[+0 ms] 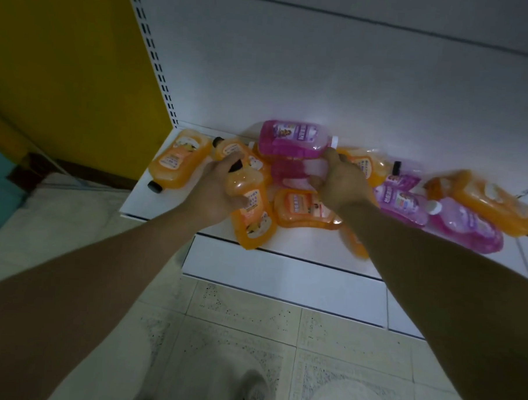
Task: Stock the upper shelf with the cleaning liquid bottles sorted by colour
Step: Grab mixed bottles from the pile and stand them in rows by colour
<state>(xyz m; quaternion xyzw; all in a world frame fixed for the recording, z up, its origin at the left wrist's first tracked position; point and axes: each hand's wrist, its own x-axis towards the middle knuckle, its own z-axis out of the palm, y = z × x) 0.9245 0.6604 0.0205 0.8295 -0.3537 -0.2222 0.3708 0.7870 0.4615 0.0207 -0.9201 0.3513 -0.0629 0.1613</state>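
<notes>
A low white shelf stood just above the tiled floor. On it lay a jumble of orange bottles and pink bottles, all on their sides and overlapping. One orange bottle lay at the right end, touching a pink one.

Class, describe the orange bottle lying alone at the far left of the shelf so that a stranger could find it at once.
Start at the yellow wall and the perforated white upright beside it. Below lies the bottom shelf, and at its left end is an orange bottle. Unlike the heaped bottles, it lies apart, untouched by either hand, black cap pointing toward the floor.
</notes>
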